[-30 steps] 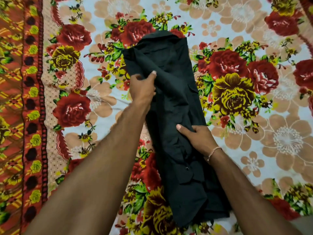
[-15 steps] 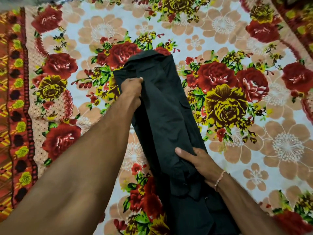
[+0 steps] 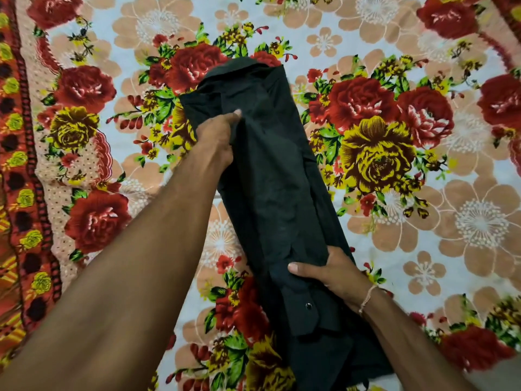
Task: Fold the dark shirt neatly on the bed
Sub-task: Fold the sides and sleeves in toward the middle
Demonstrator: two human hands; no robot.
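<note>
One dark shirt (image 3: 270,176) lies on the bed, folded lengthwise into a long narrow strip that runs from the upper middle of the view down toward the lower right. Its collar end is the far end, resting against a red rose print; the near end spreads wider and more rumpled at the bottom edge of the view. One small shiny button (image 3: 309,306) shows on a folded cuff or placket near the lower part of the strip.

Two hands are on the shirt. The left hand (image 3: 215,136) sits at the strip's left edge, not far below the collar, with its thumb stretched out over the top of the cloth and its fingers curled under the edge, pinching the fabric there. The right hand (image 3: 329,273) sits at the lower part of the strip on its right side, thumb laid across the top layer and fingers tucked beneath, gripping the fabric. One thin thread bracelet (image 3: 366,299) circles the right wrist. Both forearms are bare and reach in from the bottom of the view.

One bedsheet (image 3: 423,249) covers the bed under the shirt, pale with large red roses, yellow roses, green leaves and peach flowers. Along the left runs one patterned border (image 3: 19,193) in red, orange and yellow.
</note>
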